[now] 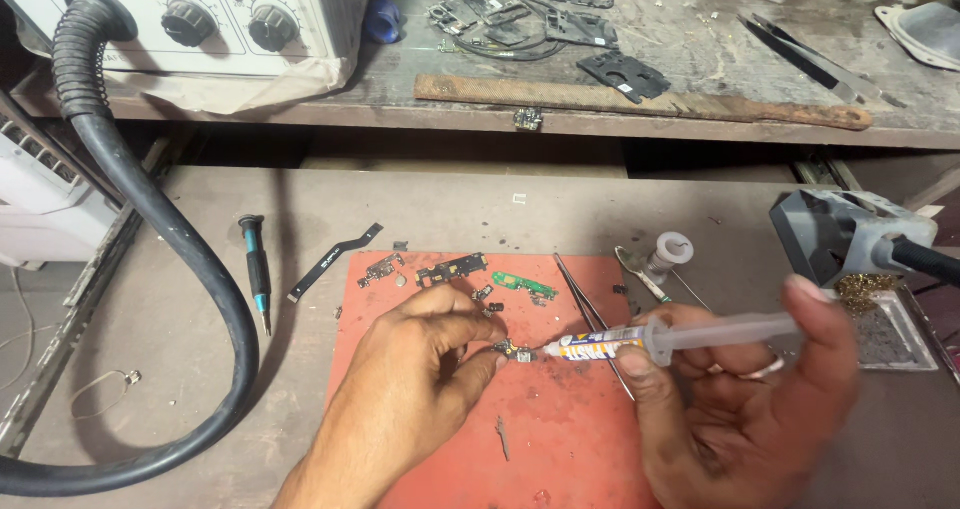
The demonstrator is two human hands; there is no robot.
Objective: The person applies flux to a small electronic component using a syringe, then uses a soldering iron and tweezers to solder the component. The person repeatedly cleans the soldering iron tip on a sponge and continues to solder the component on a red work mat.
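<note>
A: What do we see in the right hand [745,399]?

B: We see it wrapped tight around a clear syringe [660,339]. The thumb sits on the far end of it, and the tip points left.

A: And the left hand [420,369]?

B: We see its fingers pinching a tiny metal part [515,351]. That part sits on the red mat [560,439], in the middle, near us. The syringe tip is just beside it, almost touching.

A: What else lies on the mat?

B: We see a small green board [524,286] and a dark little board [452,268] at the far side. Long tweezers [590,314] lie under the syringe.

A: And off the mat?

B: On the left we see a small screwdriver [257,269] and a thick black hose [150,229]. On the right stands a grey holder [840,234]. Far away, on the shelf, sits a box with two round knobs [190,19].
</note>
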